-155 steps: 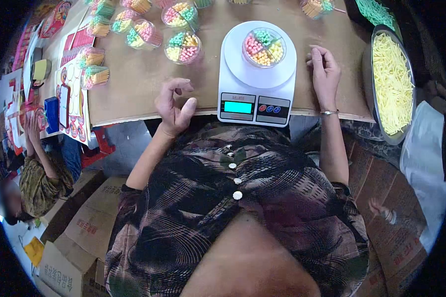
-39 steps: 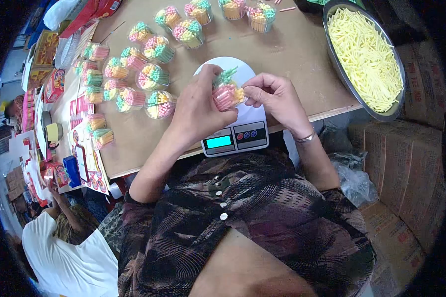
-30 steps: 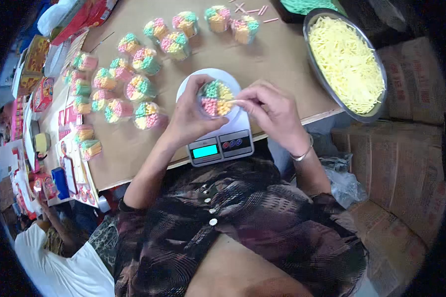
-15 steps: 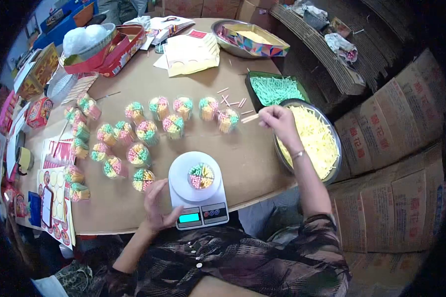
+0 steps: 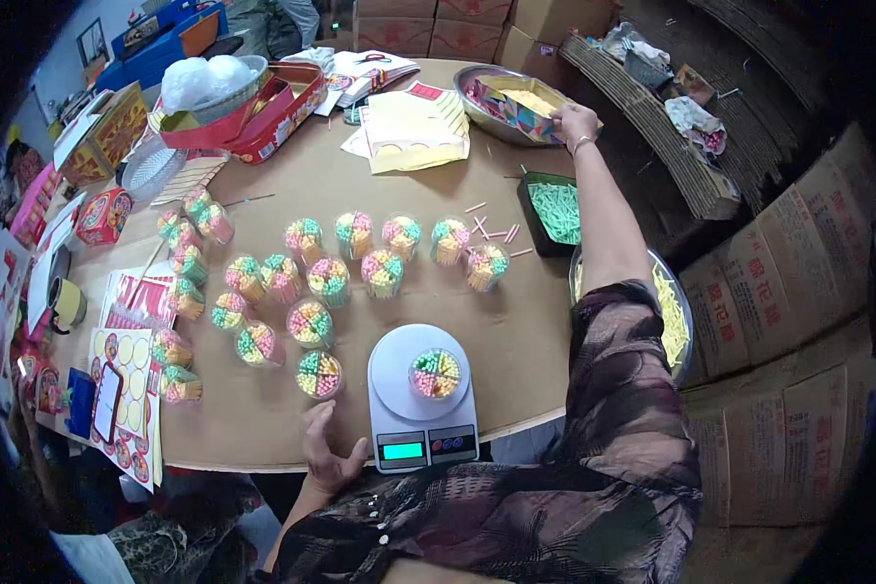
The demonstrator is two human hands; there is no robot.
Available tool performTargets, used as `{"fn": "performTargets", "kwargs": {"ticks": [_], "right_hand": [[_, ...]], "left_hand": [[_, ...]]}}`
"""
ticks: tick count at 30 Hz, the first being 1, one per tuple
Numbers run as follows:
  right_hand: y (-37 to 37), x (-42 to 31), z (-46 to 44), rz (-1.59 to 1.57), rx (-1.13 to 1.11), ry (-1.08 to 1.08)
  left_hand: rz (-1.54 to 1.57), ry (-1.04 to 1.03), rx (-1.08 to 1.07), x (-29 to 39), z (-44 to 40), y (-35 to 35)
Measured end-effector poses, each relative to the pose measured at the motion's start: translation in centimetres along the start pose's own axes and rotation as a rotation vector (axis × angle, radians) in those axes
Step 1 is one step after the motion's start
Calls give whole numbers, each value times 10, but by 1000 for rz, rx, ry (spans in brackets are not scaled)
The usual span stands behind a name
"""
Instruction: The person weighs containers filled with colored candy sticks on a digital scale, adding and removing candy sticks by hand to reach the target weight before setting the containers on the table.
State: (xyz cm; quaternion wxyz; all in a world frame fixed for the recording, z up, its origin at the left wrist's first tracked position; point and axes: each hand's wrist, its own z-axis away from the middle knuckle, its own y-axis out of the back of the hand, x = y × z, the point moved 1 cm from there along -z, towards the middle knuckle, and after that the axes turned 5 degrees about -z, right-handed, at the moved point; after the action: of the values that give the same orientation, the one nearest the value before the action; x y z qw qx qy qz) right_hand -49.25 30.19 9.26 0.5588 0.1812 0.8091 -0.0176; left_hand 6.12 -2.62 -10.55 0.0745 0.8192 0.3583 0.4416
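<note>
My left hand (image 5: 329, 453) is open at the table's front edge, thumb and fingers apart, just left of a white kitchen scale (image 5: 384, 397). A clear round cup of pink, green and yellow sticks (image 5: 435, 374) stands on the scale, whose display is lit. With my arm stretched far forward, my right hand (image 5: 576, 124) is at the right end of a patterned cardboard box (image 5: 526, 115) holding pale orange sticks (image 5: 528, 101). Its fingers are curled together, and whatever they hold is hidden. That box sits in a metal bowl (image 5: 475, 101).
Several filled cups (image 5: 328, 280) stand left and behind the scale. Loose pink sticks (image 5: 496, 234) lie near a dark tray of green sticks (image 5: 557, 209). A bowl of yellow sticks (image 5: 674, 316) is partly behind my arm. Cardboard boxes (image 5: 769, 273) are stacked on the right.
My right hand has moved forward from beside the yellow-stick bowl, where it held pale sticks, to the patterned box. My left hand stays beside the scale. The view has shifted.
</note>
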Motion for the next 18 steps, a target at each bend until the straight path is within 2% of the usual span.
{"fn": "performTargets", "kwargs": {"ticks": [4,6,8,9,11,13,14,18], "right_hand": [[-14,-6,73,-7,-217,-140],[-13,-37,158,-21,-577,-39],[-2,-39,226,286,-745,76],[3,-39,259,278,-766,38],[20,-47,317,543,-744,277],[40,-27,355,359,-747,-24],[50,-17,370,356,-757,-48],[85,34,417,4,-496,-389]], "left_hand": [[-44,-45,-25,5,-2,2],[12,-4,-81,9,-7,3],[130,-58,-34,13,-27,-6],[80,-93,-65,21,-41,-7],[119,-137,-107,29,-59,-14],[187,-150,-109,33,-69,-18],[182,-141,-133,33,-67,-16],[274,-92,-107,28,-54,-9]]}}
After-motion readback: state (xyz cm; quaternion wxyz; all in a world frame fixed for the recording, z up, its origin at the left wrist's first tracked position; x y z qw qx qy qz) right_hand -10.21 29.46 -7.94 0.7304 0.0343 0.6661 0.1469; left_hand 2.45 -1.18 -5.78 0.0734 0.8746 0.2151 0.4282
